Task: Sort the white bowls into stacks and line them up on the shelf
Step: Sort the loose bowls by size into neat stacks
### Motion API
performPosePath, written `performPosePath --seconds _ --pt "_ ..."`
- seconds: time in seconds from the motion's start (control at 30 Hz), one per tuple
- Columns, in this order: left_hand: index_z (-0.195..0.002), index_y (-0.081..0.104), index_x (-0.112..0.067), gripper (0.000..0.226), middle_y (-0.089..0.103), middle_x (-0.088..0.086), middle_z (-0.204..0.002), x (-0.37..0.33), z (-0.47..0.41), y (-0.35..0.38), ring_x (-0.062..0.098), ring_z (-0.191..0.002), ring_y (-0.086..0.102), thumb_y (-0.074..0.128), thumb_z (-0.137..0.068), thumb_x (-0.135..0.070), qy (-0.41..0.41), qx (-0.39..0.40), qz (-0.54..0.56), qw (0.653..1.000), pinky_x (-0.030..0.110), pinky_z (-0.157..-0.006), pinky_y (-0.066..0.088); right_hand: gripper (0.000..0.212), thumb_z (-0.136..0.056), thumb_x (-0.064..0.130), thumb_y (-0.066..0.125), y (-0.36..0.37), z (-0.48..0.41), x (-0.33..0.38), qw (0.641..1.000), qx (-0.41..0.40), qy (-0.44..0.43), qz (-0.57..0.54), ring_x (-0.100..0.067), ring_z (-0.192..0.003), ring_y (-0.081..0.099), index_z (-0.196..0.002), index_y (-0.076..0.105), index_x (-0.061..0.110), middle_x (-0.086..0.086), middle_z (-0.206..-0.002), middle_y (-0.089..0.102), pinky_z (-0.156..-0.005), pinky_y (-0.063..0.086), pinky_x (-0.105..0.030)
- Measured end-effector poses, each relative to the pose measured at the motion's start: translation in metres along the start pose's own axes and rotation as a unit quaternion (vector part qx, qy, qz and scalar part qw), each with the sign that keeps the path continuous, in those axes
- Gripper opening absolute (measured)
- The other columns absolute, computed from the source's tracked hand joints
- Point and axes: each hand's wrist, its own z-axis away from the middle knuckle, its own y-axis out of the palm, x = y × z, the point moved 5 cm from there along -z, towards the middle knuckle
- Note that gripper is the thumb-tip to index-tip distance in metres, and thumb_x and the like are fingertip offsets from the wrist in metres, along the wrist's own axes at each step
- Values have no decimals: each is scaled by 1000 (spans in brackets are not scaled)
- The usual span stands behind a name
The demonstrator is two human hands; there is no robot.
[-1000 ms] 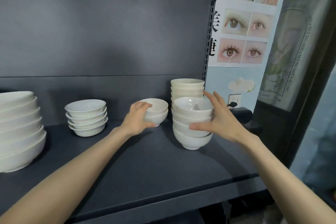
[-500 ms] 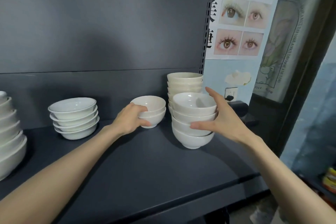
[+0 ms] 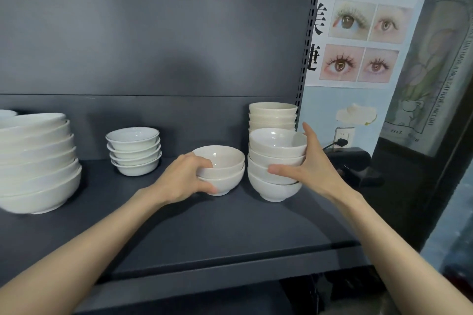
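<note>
A dark shelf (image 3: 194, 233) carries stacks of white bowls. My left hand (image 3: 183, 178) grips a short stack of two small bowls (image 3: 225, 166) at its left side, fingers curled over the rim. My right hand (image 3: 311, 169) holds the right side of a taller stack of small bowls (image 3: 275, 161), thumb across the front and fingers up along the far side. Behind that stack stands a cream bowl stack (image 3: 272, 115). A stack of shallow bowls (image 3: 134, 149) sits further left, and a stack of large bowls (image 3: 35, 161) stands at the far left.
The shelf's back wall is dark grey. Right of the shelf hangs a poster with eye pictures (image 3: 363, 41), with a wall socket and plug (image 3: 343, 138) and a black box (image 3: 355, 163) below it. The shelf's front edge (image 3: 230, 271) runs near my forearms.
The two-bowl stack has slid forward with my left hand, nearer the tall stack. The view has swung left, bringing the large bowls back in. My right hand stays on the tall stack.
</note>
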Motion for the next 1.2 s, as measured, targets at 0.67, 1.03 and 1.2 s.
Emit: performPosePath --seconds 0.67,1.03,1.2 --pt "-153 -3 -15 143 36 -16 -141 11 50 26 2 -130 37 94 -49 -27 -190 -35 301 934 23 -109 29 45 -78 29 77 27 35 59 977 -35 -202 51 -10 -118 46 -119 59 18 6 -125 52 -101 34 -18" --pt "-123 52 -22 100 68 -7 -116 28 64 14 10 -107 65 92 -32 -30 -176 -29 353 918 32 -94 52 67 -75 44 76 81 40 55 987 64 -134 64 -7 -116 48 -133 48 26 11 -128 52 -97 41 -23" --pt "-126 53 -20 99 68 -4 -118 34 75 8 14 -109 65 93 -36 -25 -172 -3 364 915 41 -98 51 98 -67 57 76 107 37 45 987 143 -46 61 -14 -133 38 -147 29 25 7 -148 39 -110 35 -37"
